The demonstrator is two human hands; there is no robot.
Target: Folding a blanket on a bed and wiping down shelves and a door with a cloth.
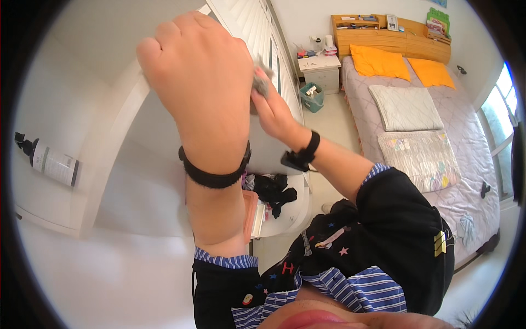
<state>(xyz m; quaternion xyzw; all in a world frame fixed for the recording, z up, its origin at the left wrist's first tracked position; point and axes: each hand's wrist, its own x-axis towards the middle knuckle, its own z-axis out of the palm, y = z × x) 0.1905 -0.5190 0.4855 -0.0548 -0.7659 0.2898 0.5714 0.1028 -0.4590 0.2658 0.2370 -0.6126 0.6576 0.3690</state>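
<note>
My left hand (201,70) is raised close to the camera with its back towards me. Its fingers curl away out of sight, so I cannot tell whether it grips something, perhaps the white cabinet edge behind it. Lower and to the right, my right hand (275,113) holds a crumpled grey cloth (261,84) against or just beside the white louvred door (257,24). Part of the cloth is hidden behind my left hand. Black straps circle both wrists; the right one carries a small black device (295,160).
A black-capped pump bottle (55,162) is at the left. Below my arms, a rounded white shelf (294,214) holds black fabric (271,191) and a pink container (249,214). Rightward stand a green bin (313,103), a nightstand (322,78) and a bed (365,119) with orange pillows (380,62).
</note>
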